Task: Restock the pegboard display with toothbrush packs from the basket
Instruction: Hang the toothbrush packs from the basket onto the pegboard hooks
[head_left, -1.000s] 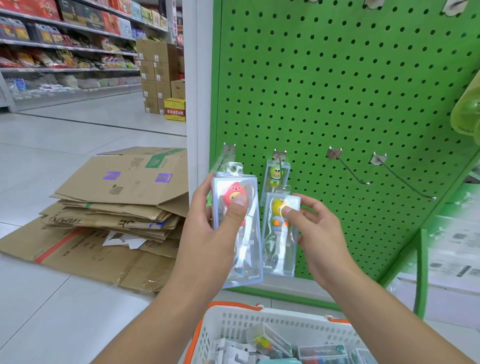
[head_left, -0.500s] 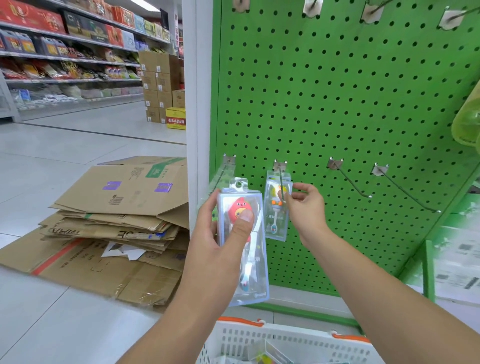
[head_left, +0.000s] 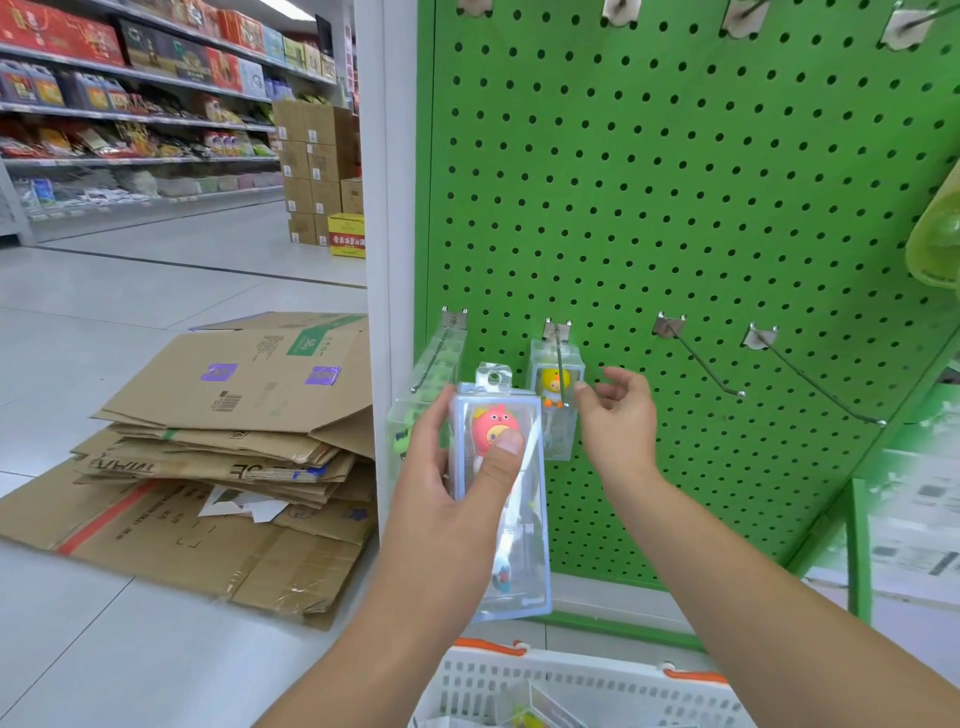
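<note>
My left hand (head_left: 457, 483) grips a clear toothbrush pack with a pink character (head_left: 511, 525), thumb on its front, held upright before the green pegboard (head_left: 675, 182). A pack with a yellow character (head_left: 555, 400) hangs on the second hook (head_left: 558, 353). My right hand (head_left: 618, 415) hovers just right of that pack with relaxed fingers, holding nothing. Another clear pack with a green character (head_left: 410, 415) hangs on the leftmost hook (head_left: 441, 353), partly behind my left hand. The white basket (head_left: 597, 691) with orange handles sits at the bottom, packs inside.
Two bare hooks (head_left: 698, 358) (head_left: 815, 382) stick out to the right of the hung packs; more hooks line the top edge. Flattened cardboard boxes (head_left: 223, 457) lie on the floor at left. A yellow-green object (head_left: 935, 239) hangs at the right edge.
My right hand carried the yellow-character pack up onto the second hook, then let it go and drew slightly right. My left hand kept hold of the pink-character pack.
</note>
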